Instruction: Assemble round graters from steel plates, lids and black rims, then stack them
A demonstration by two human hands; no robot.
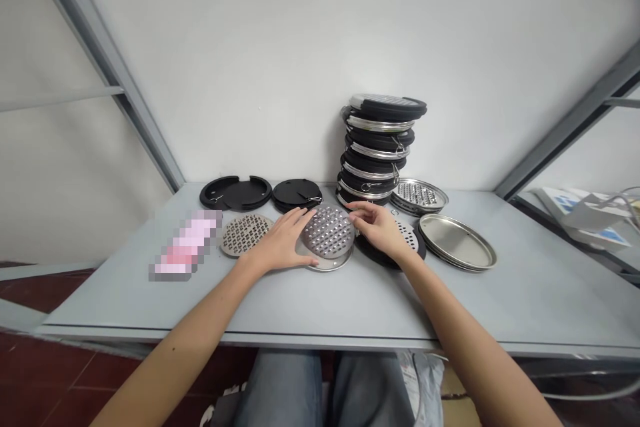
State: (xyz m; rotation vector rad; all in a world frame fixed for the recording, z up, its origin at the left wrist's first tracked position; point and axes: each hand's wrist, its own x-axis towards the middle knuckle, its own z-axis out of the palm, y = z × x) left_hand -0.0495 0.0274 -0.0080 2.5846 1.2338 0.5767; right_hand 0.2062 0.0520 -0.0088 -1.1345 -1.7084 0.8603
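A round metal grater disc (329, 232) is tilted between my two hands, over a shallow round metal dish (334, 264) with a bare rim. My left hand (280, 241) curves around the disc's left side, fingertips at its upper edge and thumb low by the dish rim. At the disc's upper right edge, my right hand (376, 225) pinches it with thumb and fingers. Left of my left hand lies a second grater disc (245, 235), flat on the table. Under my right forearm sits a black round holder (383, 252) with a perforated metal plate (407, 233), partly hidden.
A tall stack of black and silver round graters (377, 153) stands against the wall. Black round bases (245, 193) lie at the back left. Metal dishes (457, 241) and more grater discs (420, 195) are at right. A blurred pink item (187, 243) lies left on the table (310, 310).
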